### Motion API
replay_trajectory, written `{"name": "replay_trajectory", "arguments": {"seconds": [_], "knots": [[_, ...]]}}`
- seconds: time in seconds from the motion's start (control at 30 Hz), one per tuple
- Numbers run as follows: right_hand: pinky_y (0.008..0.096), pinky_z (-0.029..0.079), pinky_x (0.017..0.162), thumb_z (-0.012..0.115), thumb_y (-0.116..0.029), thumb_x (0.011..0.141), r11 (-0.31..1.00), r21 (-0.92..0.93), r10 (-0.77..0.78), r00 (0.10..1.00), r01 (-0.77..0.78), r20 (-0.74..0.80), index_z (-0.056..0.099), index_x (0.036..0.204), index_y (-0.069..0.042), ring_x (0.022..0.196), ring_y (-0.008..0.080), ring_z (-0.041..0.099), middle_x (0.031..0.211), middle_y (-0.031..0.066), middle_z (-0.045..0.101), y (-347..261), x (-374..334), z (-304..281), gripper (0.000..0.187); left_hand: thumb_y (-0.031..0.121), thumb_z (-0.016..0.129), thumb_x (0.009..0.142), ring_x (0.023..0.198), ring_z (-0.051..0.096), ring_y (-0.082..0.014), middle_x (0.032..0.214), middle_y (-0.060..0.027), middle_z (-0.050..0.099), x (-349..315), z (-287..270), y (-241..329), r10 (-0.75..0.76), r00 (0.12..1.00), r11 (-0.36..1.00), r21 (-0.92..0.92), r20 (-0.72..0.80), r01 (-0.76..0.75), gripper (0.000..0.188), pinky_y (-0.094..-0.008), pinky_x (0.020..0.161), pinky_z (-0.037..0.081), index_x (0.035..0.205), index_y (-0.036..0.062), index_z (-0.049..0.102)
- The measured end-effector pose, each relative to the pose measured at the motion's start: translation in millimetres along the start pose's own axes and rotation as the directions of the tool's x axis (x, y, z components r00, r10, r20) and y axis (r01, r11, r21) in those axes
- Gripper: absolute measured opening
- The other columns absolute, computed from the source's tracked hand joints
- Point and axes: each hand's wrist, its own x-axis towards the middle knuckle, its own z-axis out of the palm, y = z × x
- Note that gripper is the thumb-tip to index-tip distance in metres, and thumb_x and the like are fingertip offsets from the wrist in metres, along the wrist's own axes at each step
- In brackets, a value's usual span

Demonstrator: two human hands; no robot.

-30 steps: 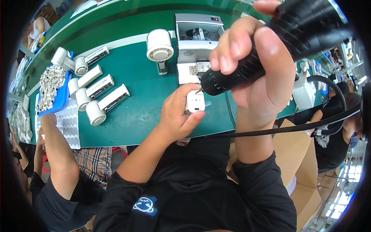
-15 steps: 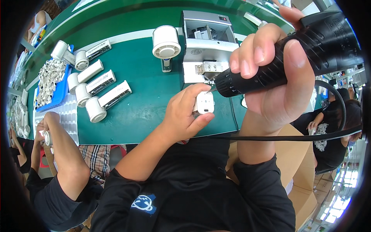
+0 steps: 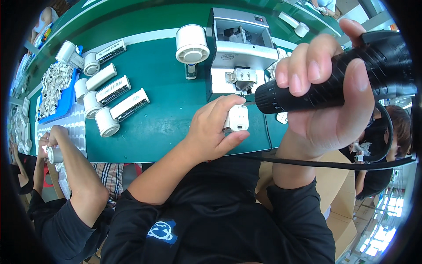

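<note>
White housing [image 3: 238,119]: over table [image 3: 165,105], near side | left hand [image 3: 213,127]: grip closed round it | right hand [image 3: 323,127]: grip wrapped round black driver [image 3: 329,90] | risk: bit [image 3: 250,103] could skid if housing tilts, jabbing nearby left fingertip [image 3: 238,100]

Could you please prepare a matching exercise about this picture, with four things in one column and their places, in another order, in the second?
1. black cylindrical electric screwdriver
2. small white piece with rounded corners
3. blue plastic tray
4. silver box-shaped metal machine

A. upper middle, on the green tabletop
B. in the right hand
C. at the left, heaped with small white parts
D. in the left hand

Pairs: 1-B; 2-D; 3-C; 4-A
</note>
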Motion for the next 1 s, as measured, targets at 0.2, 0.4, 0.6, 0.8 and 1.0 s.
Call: {"name": "replay_trajectory", "arguments": {"seconds": [0.2, 0.4, 0.6, 0.8, 1.0], "knots": [[0.0338, 0.045, 0.061, 0.044, -0.028, 0.091, 0.998, 0.069, 0.011, 1.0, -0.013, 0.028, 0.034, 0.127, 0.0, 0.062, 0.0167, 0.052, 0.077, 0.0069, 0.051, 4.6, 0.4, -3.2, 0.046, 0.033, 0.063, 0.079, 0.082, 0.059, -0.0339, 0.097, -0.0183, 0.058, -0.3, 1.7, -0.5, 0.008, 1.0, 1.0, 0.005, -0.008, -0.008, 0.049, -0.0371, 0.071, 0.047, 0.114, 0.0029, 0.045], [0.033, 0.045, 0.06, 0.045, -0.028, 0.091, 0.999, 0.048, 0.008, 1.0, -0.009, 0.028, 0.036, 0.125, -0.002, 0.062, 0.0164, 0.052, 0.076, 0.0062, 0.051, 5.1, -1.7, -4.0, 0.043, 0.033, 0.062, 0.08, 0.081, 0.059, -0.0337, 0.096, -0.0183, 0.058, -1.4, 0.8, 0.9, -0.048, 0.999, 0.998, -0.031, 0.009, 0.049, 0.049, -0.0366, 0.07, 0.047, 0.113, 0.0024, 0.046], [0.0318, 0.044, 0.059, 0.046, -0.026, 0.09, 0.999, -0.039, 0.002, 0.996, 0.001, 0.085, 0.037, 0.124, -0.003, 0.06, 0.0159, 0.051, 0.075, 0.0062, 0.05, 7.4, 2.4, -0.9, 0.042, 0.033, 0.061, 0.08, 0.081, 0.059, -0.0335, 0.096, -0.0181, 0.058, -0.2, 2.7, -1.8, 0.012, 0.999, 1.0, -0.018, -0.051, -0.013, 0.048, -0.0364, 0.071, 0.047, 0.112, 0.0017, 0.047], [0.0327, 0.044, 0.06, 0.046, -0.024, 0.09, 0.992, -0.041, 0.114, 0.991, -0.117, -0.068, 0.034, 0.126, 0.001, 0.061, 0.0164, 0.05, 0.073, 0.0061, 0.048, 5.1, 2.6, 10.1, 0.045, 0.034, 0.062, 0.079, 0.086, 0.058, -0.0361, 0.099, -0.0186, 0.058, -5.4, 0.2, 0.4, -0.058, 0.998, 0.998, 0.007, -0.024, 0.058, 0.049, -0.0392, 0.074, 0.046, 0.113, 0.0021, 0.047], [0.0304, 0.038, 0.065, 0.047, -0.026, 0.089, 0.993, 0.105, -0.054, 0.995, 0.062, -0.081, 0.034, 0.129, 0.002, 0.066, 0.0141, 0.045, 0.079, 0.0061, 0.046, -13.6, -6.6, -13.2, 0.05, 0.036, 0.067, 0.075, 0.085, 0.057, -0.0362, 0.094, -0.0201, 0.057, -12.6, -28.5, 29.8, -0.018, 0.998, 0.966, 0.257, 0.068, 0.0, 0.055, -0.04, 0.075, 0.046, 0.112, 0.001, 0.046]]}}
